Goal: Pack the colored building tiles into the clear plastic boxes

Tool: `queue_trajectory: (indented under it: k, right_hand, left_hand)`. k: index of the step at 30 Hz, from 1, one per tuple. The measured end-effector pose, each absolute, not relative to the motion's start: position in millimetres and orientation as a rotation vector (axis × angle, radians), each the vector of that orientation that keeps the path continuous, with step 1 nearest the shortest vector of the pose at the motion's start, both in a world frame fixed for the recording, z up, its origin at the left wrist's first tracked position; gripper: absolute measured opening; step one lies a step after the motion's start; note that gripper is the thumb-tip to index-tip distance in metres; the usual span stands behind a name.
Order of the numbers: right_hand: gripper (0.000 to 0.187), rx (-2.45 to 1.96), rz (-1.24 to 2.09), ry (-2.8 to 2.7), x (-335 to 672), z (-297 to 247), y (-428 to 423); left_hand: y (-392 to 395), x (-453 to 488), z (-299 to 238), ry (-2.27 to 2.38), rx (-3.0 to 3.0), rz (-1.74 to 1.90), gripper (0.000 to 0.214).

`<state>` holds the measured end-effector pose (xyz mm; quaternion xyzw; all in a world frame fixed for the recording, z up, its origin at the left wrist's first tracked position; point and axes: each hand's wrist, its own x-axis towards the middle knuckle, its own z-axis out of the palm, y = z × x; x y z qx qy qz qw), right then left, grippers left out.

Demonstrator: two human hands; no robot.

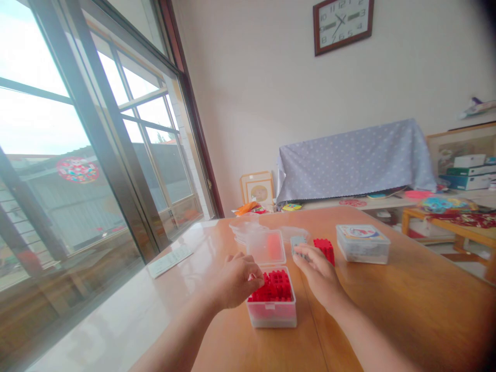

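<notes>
A clear plastic box (pixel 271 315) full of red interlocking plastic pieces (pixel 279 281) stands before me, its hinged lid (pixel 267 248) tipped back. Over the box's left edge is my left hand (pixel 240 281), fingers curled and thumb and forefinger pinched beside the red pieces. Whether a piece sits in that pinch is hidden. To the right of the lid, my right hand (pixel 315 268) has its thumb and fingers closed on a grey notched plastic piece (pixel 297 241). A red cube-like block of notched pieces (pixel 325 249) stands just behind that hand.
A closed clear box with a printed lid (pixel 363 243) stands to the right on the wooden table (pixel 411 299). Clear plastic containers (pixel 244 223) lie behind the open lid. A pale card (pixel 170 262) lies at left near the window. A cloth-draped object (pixel 352 165) stands beyond.
</notes>
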<state>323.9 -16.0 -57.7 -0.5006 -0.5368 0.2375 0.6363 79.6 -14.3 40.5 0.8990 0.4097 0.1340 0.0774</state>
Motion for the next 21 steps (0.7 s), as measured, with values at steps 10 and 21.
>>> queue_trajectory:
  k: [10, 21]
  right_hand:
    - [0.038, -1.136, 0.515, -1.230, 323, -52, -18]
    - [0.038, -1.129, 0.515, -1.218, 326, -57, -13]
  left_hand:
    - [-28, 104, 45, 1.201, 2.709, 0.407, 0.018]
    - [-38, 114, 45, 1.165, 2.763, 0.284, 0.025]
